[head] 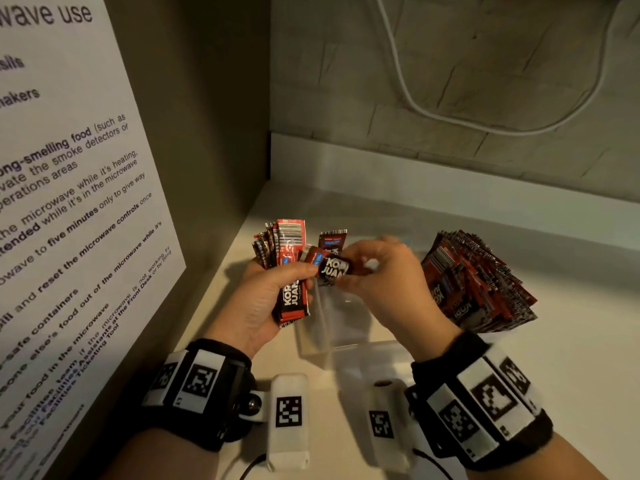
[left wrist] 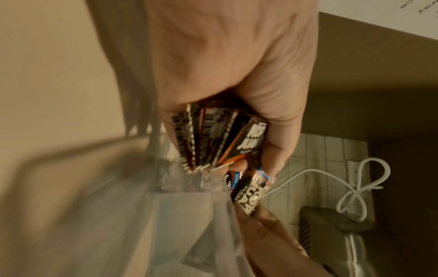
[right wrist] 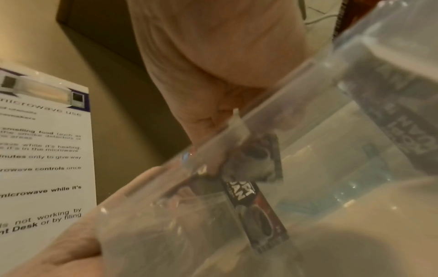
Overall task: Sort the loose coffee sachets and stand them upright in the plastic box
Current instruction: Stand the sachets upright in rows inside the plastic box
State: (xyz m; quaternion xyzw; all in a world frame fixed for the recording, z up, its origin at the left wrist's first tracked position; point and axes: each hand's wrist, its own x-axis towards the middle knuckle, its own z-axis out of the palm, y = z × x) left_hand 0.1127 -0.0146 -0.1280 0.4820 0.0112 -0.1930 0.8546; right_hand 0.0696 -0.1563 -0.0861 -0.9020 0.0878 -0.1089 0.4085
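Observation:
My left hand point(head: 273, 289) grips a bundle of red and black coffee sachets point(head: 285, 258), fanned upward; the same bundle point(left wrist: 213, 138) shows under the curled fingers in the left wrist view. My right hand point(head: 374, 268) pinches one black sachet point(head: 334, 266) lying crosswise between both hands, just above the clear plastic box point(head: 332, 320). One sachet point(head: 332, 239) stands behind it, over the box's far end. A large stack of sachets point(head: 474, 285) leans at the right of the box. In the right wrist view the box wall point(right wrist: 296, 168) blurs the pinched sachet point(right wrist: 255, 206).
A printed microwave notice point(head: 62, 202) leans on the left wall. A white cable point(head: 485, 109) hangs on the tiled back wall. The beige counter point(head: 571, 358) extends to the right. A metal appliance point(left wrist: 350, 243) shows in the left wrist view.

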